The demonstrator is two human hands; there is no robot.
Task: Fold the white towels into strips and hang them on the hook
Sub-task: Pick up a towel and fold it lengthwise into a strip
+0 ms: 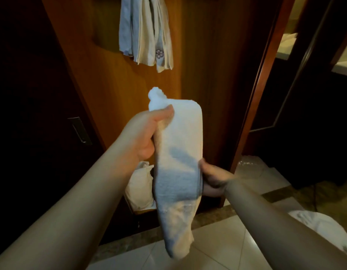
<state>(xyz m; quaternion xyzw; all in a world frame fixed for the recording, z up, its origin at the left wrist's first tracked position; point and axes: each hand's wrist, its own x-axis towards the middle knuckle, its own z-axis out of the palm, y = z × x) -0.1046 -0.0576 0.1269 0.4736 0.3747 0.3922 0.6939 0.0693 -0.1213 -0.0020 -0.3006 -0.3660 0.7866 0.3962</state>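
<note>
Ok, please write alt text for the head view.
Two hands hold a folded white towel upright: the left hand grips near its top, the right hand lower down. Other towels hang above on a wooden door.

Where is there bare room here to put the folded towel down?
Bare floor tiles lie between the forearms, under the white towel gripped by the left hand and right hand. Crowded: the lined bin by the wall, hanging towels above.
</note>
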